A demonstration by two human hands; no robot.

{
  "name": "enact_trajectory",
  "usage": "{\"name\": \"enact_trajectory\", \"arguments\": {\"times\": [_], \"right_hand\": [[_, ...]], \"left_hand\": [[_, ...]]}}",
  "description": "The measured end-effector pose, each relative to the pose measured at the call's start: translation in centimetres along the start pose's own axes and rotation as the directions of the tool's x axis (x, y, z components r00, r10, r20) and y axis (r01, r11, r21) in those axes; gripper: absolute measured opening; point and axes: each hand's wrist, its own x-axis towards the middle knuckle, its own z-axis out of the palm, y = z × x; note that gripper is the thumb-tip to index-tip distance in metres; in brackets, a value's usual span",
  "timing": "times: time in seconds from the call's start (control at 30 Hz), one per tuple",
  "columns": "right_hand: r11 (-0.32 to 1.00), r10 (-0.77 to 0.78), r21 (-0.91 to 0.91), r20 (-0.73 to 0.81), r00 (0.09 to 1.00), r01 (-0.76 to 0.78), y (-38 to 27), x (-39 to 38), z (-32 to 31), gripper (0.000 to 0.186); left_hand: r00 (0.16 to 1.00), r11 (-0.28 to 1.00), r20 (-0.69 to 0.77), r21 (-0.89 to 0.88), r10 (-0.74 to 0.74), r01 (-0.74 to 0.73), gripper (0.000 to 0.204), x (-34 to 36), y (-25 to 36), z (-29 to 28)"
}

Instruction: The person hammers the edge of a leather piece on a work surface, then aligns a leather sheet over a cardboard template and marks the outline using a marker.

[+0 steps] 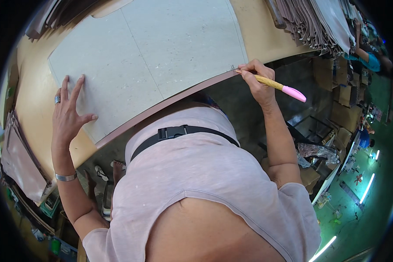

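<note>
A large pale grey pattern sheet (pixel 105 56) with thin drawn lines lies on the tan table. Along its near edge shows a strip of pinkish-brown material (pixel 161 105) underneath. My left hand (pixel 68 107) rests on the sheet's left end, fingers spread, a ring on one finger. At the sheet's near right corner, my right hand (pixel 258 81) grips a yellow pen (pixel 268 81) with a pink cap on its back end. The pen's tip meets the edge by a few small dark marks; whether it touches the sheet or the strip I cannot tell.
Stacked brown and whitish sheets (pixel 312 22) lie at the table's far right, with a dark bar (pixel 275 15) beside them. More pieces are piled at far left (pixel 61 15) and near left (pixel 24 159). Cardboard boxes (pixel 336 76) stand right. Another person (pixel 371 61) is at the far right.
</note>
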Motion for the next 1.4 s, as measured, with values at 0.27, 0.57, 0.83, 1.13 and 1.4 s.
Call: {"name": "enact_trajectory", "arguments": {"times": [0.27,0.57,0.83,1.13,1.4], "right_hand": [[0.996,-0.024,-0.080,0.069,0.997,0.030,0.1,0.0,-0.2,0.007],[0.987,0.104,0.119,0.031,0.994,-0.107,0.0,-0.1,-0.2,0.007],[0.994,0.091,-0.056,0.012,0.996,-0.090,-0.7,0.3,0.2,0.008],[0.902,0.354,0.323,-0.168,0.920,-0.288,-1.0,3.8,-1.3,0.009],[0.957,0.017,-0.283,-0.190,0.982,-0.072,0.2,11.3,3.2,0.018]], "left_hand": [[1.000,1.000,0.004,0.007,0.001,-0.001,0.107,0.0,0.1,-0.1],[1.000,1.000,-0.010,0.007,0.021,-0.021,0.107,0.0,0.0,0.0],[1.000,1.000,0.015,-0.017,-0.004,0.004,0.106,0.0,0.2,-0.3],[1.000,0.999,-0.014,-0.046,0.017,-0.018,0.107,-0.3,0.5,-0.5],[0.999,0.995,0.001,-0.097,-0.036,0.036,0.093,-0.2,1.0,-1.2]]}}
